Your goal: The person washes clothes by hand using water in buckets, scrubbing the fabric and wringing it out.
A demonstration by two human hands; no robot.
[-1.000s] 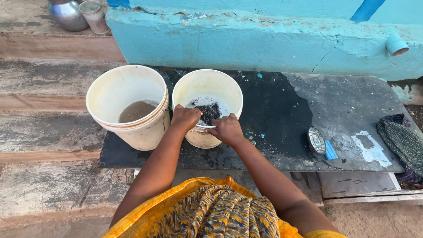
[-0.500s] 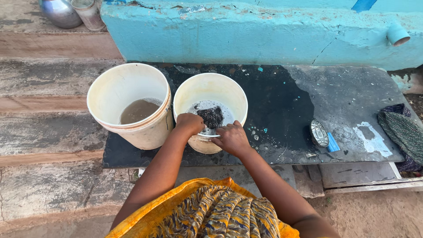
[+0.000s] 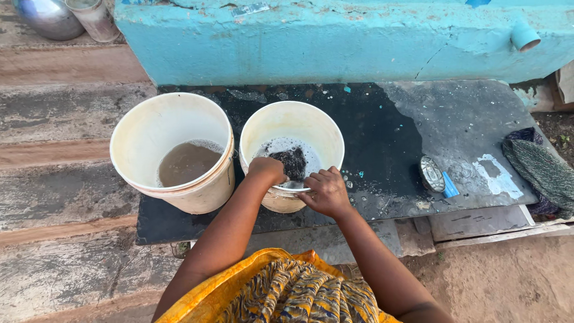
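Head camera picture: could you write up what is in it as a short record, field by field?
Left hand: at the near rim of the right bucket, fingers curled into it beside the dark cloth
Right hand: on the same rim, closer to the body
Right bucket: cream, holds foamy water and a dark cloth
Left bucket: cream, larger, holds murky brown water
Support: dark stone slab, wet in the middle
Also on slab: oval tin, blue bar, grey-green fabric
Behind: turquoise wall
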